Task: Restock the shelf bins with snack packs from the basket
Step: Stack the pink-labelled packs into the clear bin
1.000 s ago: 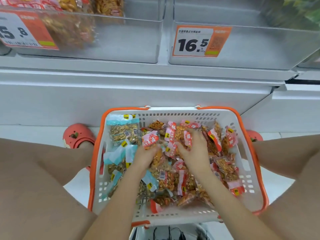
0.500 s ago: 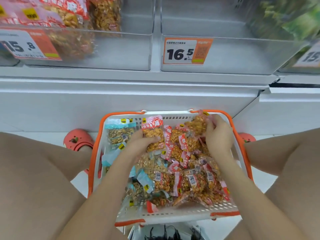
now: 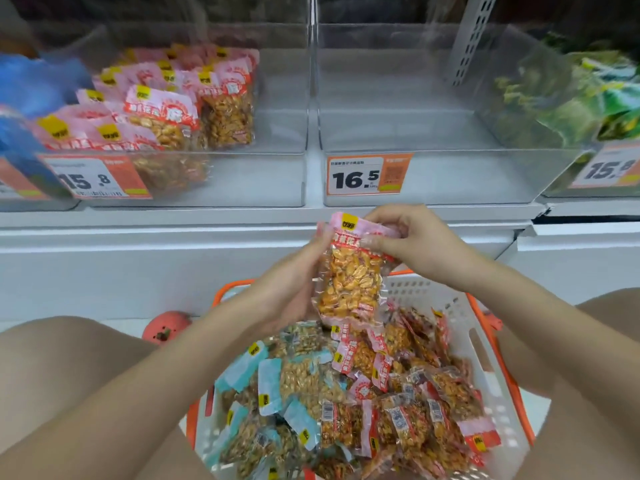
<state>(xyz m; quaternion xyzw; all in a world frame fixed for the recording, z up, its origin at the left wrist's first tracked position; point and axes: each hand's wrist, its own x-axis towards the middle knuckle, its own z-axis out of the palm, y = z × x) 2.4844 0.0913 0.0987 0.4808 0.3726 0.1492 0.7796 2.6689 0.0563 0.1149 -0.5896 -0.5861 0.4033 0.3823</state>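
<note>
Hidden or unclear: the near end of the basket [image 3: 485, 344] runs off the bottom edge; its left wall is behind the left forearm. The blue packs [image 3: 31, 98] at far left and the green packs [image 3: 568, 95] at far right are smeared by blur. Print on the packs is too small to read. The left palm is behind the held pack.
Landmark: the white basket with orange rim, on the floor between the person's bare knees.
Held pack [image 3: 349, 271]: a pink-topped pack of golden snacks, upright, lifted above the basket's far rim, in front of the white shelf face.
Left hand [image 3: 294, 278]: reaches up from the basket's left side, fingers curled round the pack's left edge and back, gripping it.
Right hand [image 3: 412, 244]: above the basket's far rim, thumb and forefinger pinching the pack's pink top, other fingers curled.
In the basket: loose snack packs, pink-red ones [image 3: 415, 403] on the right half, pale blue ones [image 3: 273, 382] on the left half.
Left bin [image 3: 242, 181]: clear, above and left of the basket, part filled with pink packs [image 3: 162, 109] like the held one; tag 15.8 [image 3: 93, 180].
Middle bin [image 3: 450, 174]: clear, straight above the basket; tag 16.5 [image 3: 367, 174].
Shoe [image 3: 166, 327]: coral, just left of the basket's far corner.
</note>
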